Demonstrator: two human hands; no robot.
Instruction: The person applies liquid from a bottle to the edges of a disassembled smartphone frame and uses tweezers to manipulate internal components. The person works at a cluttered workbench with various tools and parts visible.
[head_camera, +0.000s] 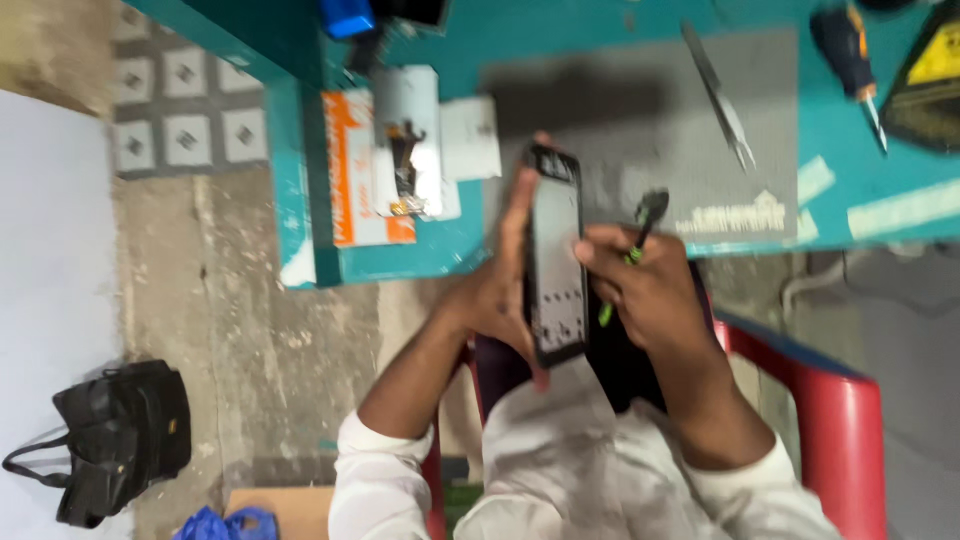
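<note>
Teal-painted desk (560, 30) lies on the far side of my lap, and I hold the work clear of it, above my knees. My left hand (495, 290) cups a black phone frame (556, 255) from behind, fingers (522, 200) wrapped along its left edge, so the open face tilts toward me for inspection. The frame is a long dark rectangle, its inner panel grey with small dark dots low down; motion blur hides finer detail. My right hand (640, 290) is closed round a thin tool with a green-and-black shaft (630, 255), held pen-fashion, its lower tip touching or just beside the frame's right edge; I cannot tell which.

On the desk, a grey work mat (650, 130) carries metal tweezers (720, 95), well apart from my hands. A screwdriver (850, 65) lies far right. An orange-and-white box (355, 170) with a small part on it sits to the left. A red chair (835, 420) stands at right, a black bag (120, 430) on the floor at left.
</note>
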